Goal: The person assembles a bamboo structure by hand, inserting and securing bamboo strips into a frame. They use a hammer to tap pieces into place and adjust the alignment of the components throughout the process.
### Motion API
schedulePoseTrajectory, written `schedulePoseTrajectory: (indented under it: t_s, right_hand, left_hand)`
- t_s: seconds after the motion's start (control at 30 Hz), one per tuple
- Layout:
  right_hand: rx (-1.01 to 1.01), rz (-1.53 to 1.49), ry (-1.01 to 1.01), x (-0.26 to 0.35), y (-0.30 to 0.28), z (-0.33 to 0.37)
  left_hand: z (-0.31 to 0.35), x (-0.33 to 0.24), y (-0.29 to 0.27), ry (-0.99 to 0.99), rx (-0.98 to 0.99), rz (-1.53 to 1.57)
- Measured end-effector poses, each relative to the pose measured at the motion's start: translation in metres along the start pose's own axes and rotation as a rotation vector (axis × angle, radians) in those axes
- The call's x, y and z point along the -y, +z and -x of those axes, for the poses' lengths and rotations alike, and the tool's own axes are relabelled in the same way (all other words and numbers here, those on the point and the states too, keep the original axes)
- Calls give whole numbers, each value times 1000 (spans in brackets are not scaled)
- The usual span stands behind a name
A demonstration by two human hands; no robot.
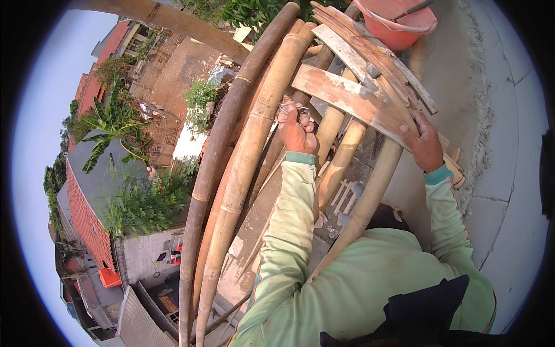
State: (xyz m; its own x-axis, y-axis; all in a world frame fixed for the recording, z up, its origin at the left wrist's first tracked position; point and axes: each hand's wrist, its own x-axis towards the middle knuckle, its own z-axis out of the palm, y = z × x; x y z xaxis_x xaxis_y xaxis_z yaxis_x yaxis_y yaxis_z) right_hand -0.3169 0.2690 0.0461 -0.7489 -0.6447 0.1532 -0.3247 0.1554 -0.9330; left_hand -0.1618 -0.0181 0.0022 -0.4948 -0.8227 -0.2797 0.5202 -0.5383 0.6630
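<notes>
My left hand [298, 132] is closed at the left side of a pale, worn wooden board [332, 91], its fingers curled around a few thin nails [292, 107]. My right hand [425, 142] is closed over the right part of the board, on what looks like the wooden handle of a hammer. The grey hammer head [373, 70] lies just above the board's upper edge. Much of the handle blends with the strips of wood behind it. The board lies slanted across several bamboo poles [341, 153].
Long bamboo poles [248, 156] rise along my left, with a drop to roofs [89, 208] and trees beyond. Loose wooden strips [399, 63] lie ahead beside a red bucket [399, 26] holding a tool. A grey concrete ledge [491, 139] runs along my right.
</notes>
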Motion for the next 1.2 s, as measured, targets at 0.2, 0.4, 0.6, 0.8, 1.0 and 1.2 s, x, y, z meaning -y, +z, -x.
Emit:
schedulePoseTrajectory:
  t_s: [0.2, 0.4, 0.6, 0.8, 1.0, 1.2]
  right_hand:
    - [-8, 364, -56, 0, 13, 1]
    - [72, 485, 71, 13, 16, 4]
    - [48, 412, 72, 5, 17, 3]
    - [-8, 70, 159, -5, 13, 8]
    - [34, -449, 143, 27, 20, -11]
    - [-20, 177, -400, 21, 39, -46]
  left_hand:
    - [-59, 12, 35, 644, 17, -651]
    - [-76, 28, 58, 804, -94, -1033]
    - [-104, 31, 48, 860, 5, -1216]
    - [-110, 38, 50, 840, -89, -1395]
    - [-112, 43, 46, 888, -118, -1460]
    - [-121, 40, 43, 926, -86, -1457]
